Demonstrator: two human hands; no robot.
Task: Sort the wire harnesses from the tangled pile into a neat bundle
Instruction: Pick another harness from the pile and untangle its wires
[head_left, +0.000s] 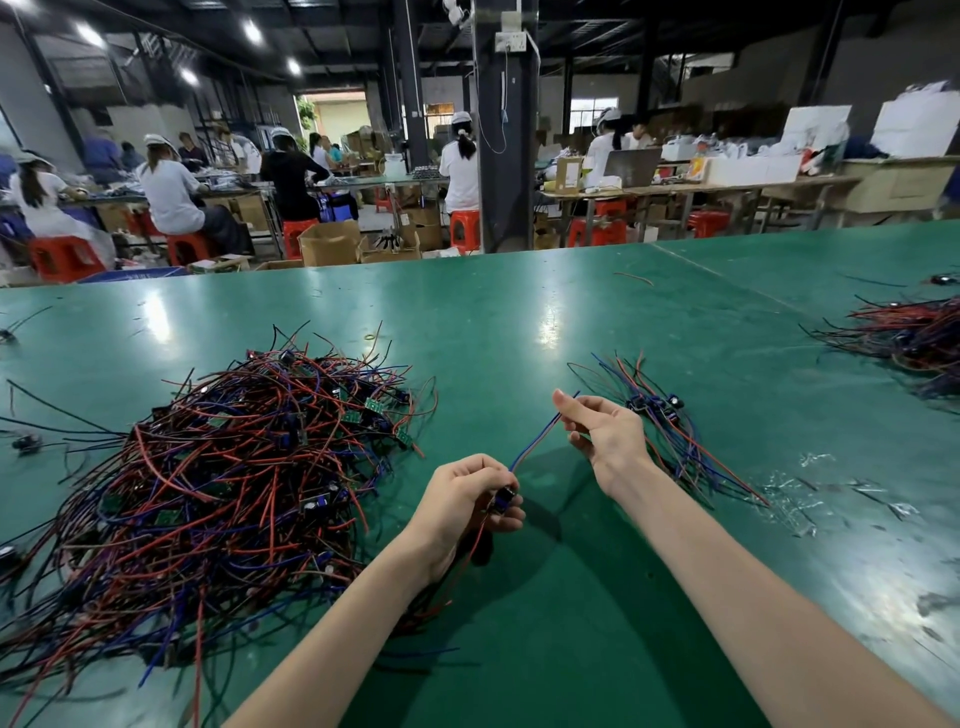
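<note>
Two bare forearms reach out over the green worktop (571, 597), with one harness (535, 441) stretched between the hands. The left hand (467, 499) has its fingers curled round the harness's small component end, and red and dark leads trail down past the wrist. The right hand (602, 431) pinches the blue lead between thumb and forefinger, the other fingers loosely bent.

From where I stand the risk looks plain. Those trailing leads hang close to the edge of the tangled pile (208, 493) on the left. A pull could snag them there and drag more wires out, or strain the joint at the component. A slack pinch could also let the blue lead spring free.

The small bundle (652, 404) of sorted harnesses lies just behind and to the right of the right hand, components roughly together and tails fanned toward the near edge. The held harness is lifted off the worktop, between pile and bundle. Another heap (914, 343) sits far right, well apart.
</note>
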